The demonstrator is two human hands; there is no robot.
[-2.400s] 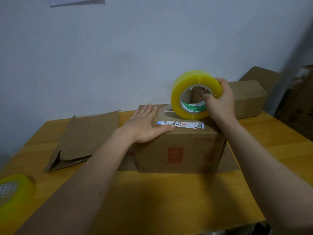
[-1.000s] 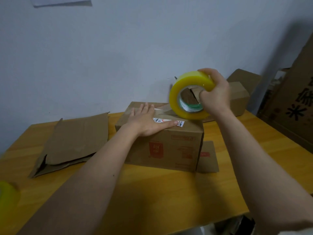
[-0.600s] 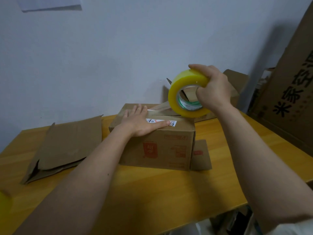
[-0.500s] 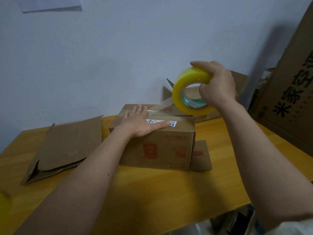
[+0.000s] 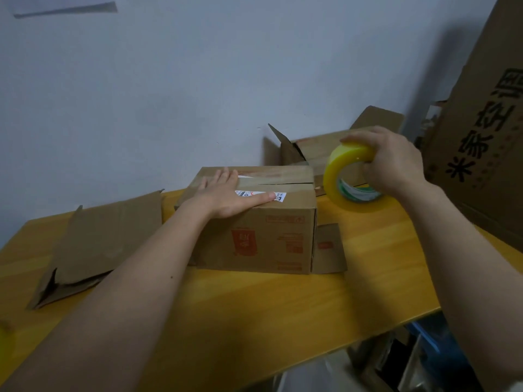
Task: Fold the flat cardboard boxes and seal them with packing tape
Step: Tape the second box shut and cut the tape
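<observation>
On the near counter | my left hand lies flat, fingers straight, pinning the box flaps shut | right hand beyond, fingers curled round the tape roll, low beside the box end, I judge to draw tape over the seam.

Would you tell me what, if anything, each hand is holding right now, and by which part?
The right hand grips the tape roll by its upper rim. The left hand holds nothing, pressing flat on the box top.
</observation>
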